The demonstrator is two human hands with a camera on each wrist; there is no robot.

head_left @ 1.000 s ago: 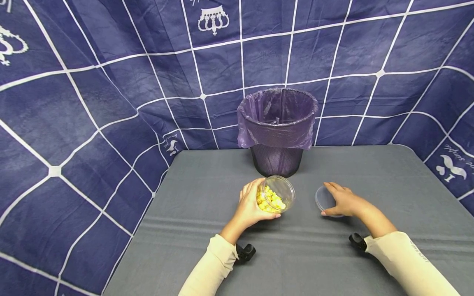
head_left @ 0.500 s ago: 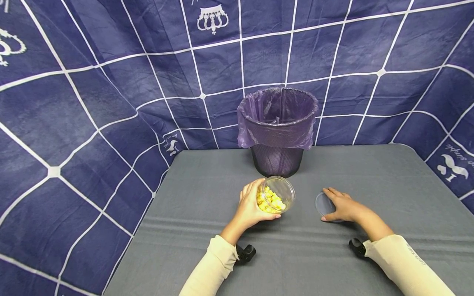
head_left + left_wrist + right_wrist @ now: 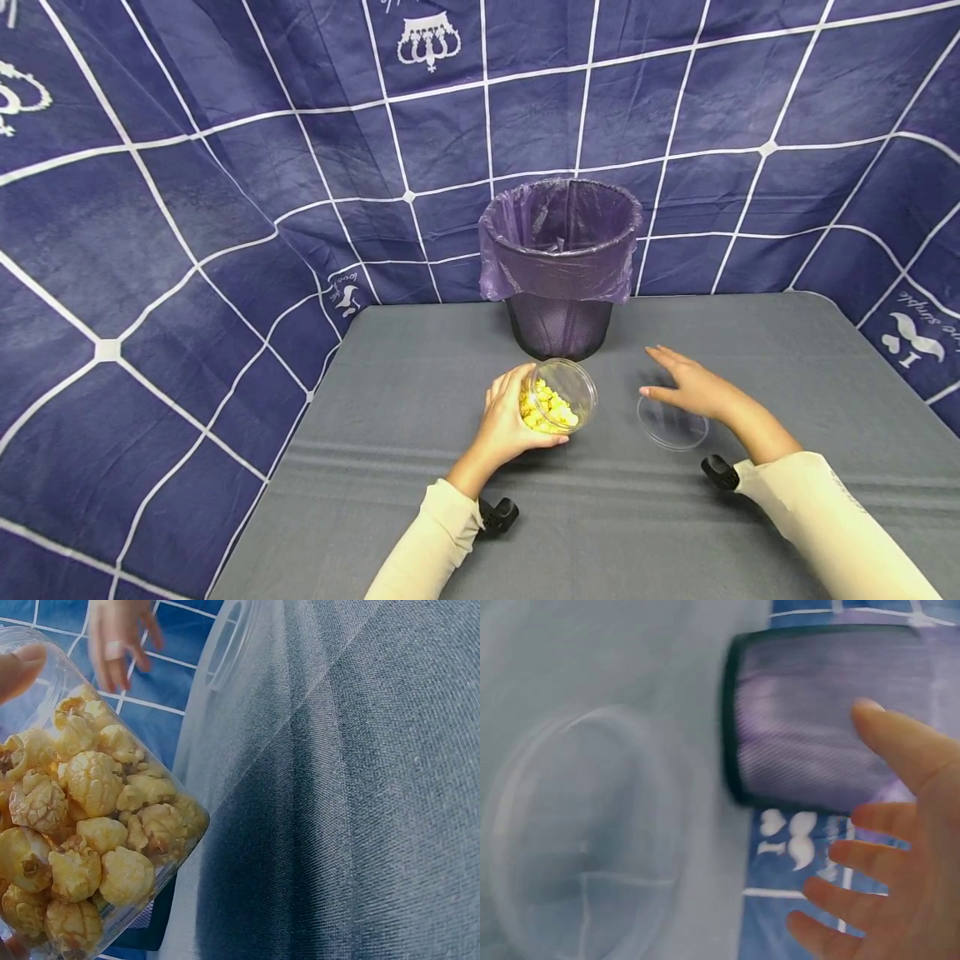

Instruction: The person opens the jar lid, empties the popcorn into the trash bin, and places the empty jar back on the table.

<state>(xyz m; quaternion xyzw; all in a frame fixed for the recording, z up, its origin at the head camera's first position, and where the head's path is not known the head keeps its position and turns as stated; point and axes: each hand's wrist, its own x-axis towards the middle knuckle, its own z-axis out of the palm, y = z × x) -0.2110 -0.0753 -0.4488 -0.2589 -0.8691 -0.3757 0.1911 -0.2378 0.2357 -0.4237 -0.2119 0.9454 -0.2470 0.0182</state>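
Observation:
My left hand [image 3: 510,417] grips a clear plastic jar [image 3: 576,392] of yellow popcorn [image 3: 551,407], tilted with its mouth toward the right. Through the jar's side in the left wrist view, the round popcorn pieces [image 3: 94,784] fill much of it. A clear round lid [image 3: 673,425] lies on the grey table to the right of the jar. Above the lid hovers my right hand [image 3: 701,392], fingers spread and holding nothing. In the right wrist view the lid [image 3: 585,840] lies apart from those fingers [image 3: 855,862].
A dark mesh waste bin [image 3: 562,321] lined with a purple plastic bag [image 3: 558,271] stands on the grey table [image 3: 420,375], just behind the jar. Blue cloth [image 3: 525,108] with white grid lines hangs along the back and sides.
My right hand has let go of the lid and lifted away toward the back, leaving the lid on the table. The left hand and jar have stayed in place.

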